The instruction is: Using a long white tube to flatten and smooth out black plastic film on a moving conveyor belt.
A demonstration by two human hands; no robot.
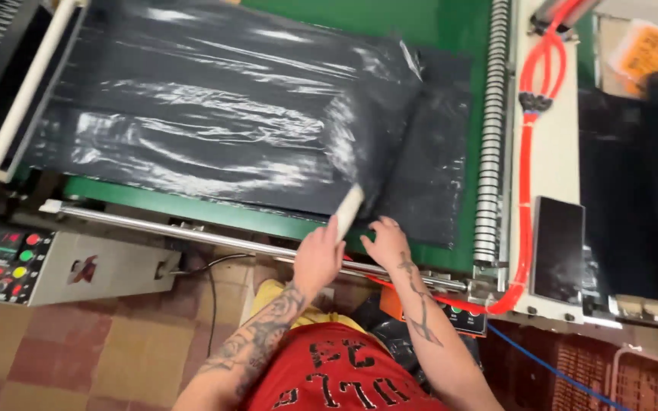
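The person's left hand (319, 255) is closed around the lower end of one white flat strip (349, 211), a short stick-like piece whose long axis tilts up and to the right, its free end lying against the near part of a stack of black plastic bags (215, 114). That stack lies flat on a green belt (428, 19), with its long axis running left to right across the machine and its right edge ending near the middle of the belt. A second, smaller black pile (439, 152) lies just to its right, partly tucked under it, with its long axis running from the far side toward the person. The right hand (384, 242) rests beside the left with its fingers curled downward onto the near edge of that smaller pile; whether it pinches the plastic or only presses on it cannot be told, since the fingertips are hidden. One bright metal rod (192, 234) runs along the near side of the belt, passing just under both hands. One ribbed roller (489, 129) stands along the belt's right side, with a bundle of red hoses (527, 167) just beyond it. One control panel (5, 262) with coloured buttons sits low at the left, well apart from the hands.
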